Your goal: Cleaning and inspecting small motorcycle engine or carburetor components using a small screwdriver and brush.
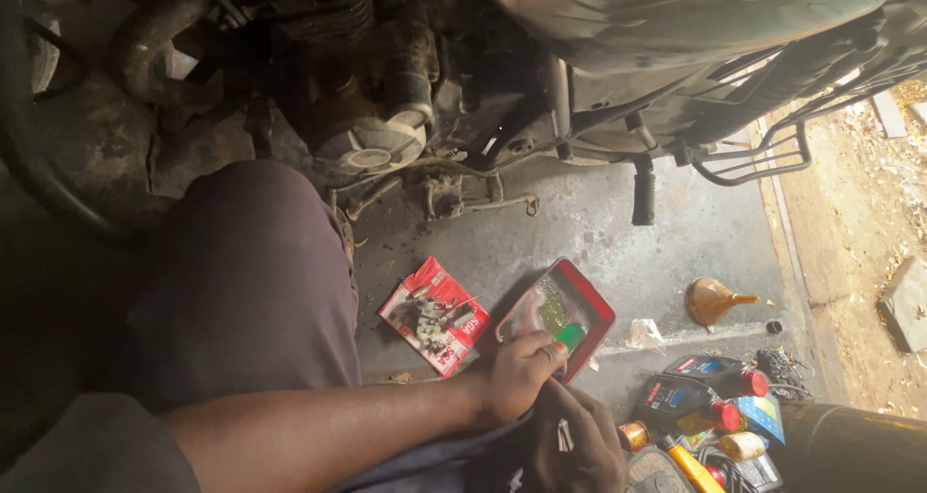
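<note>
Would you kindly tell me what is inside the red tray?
The red tray holds greenish liquid and a green cap. The left hand covers its near corner.

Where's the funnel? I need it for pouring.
In the head view, the orange funnel lies on the concrete floor at right, beyond the bottles and right of the red tray.

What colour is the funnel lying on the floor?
Orange-brown; the funnel shows clearly in the head view.

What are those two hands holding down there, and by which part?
The left hand pinches a small green cap-like piece at its lower edge, over the red-rimmed clear plastic package. The right hand holds something small; what it is cannot be told.
</note>
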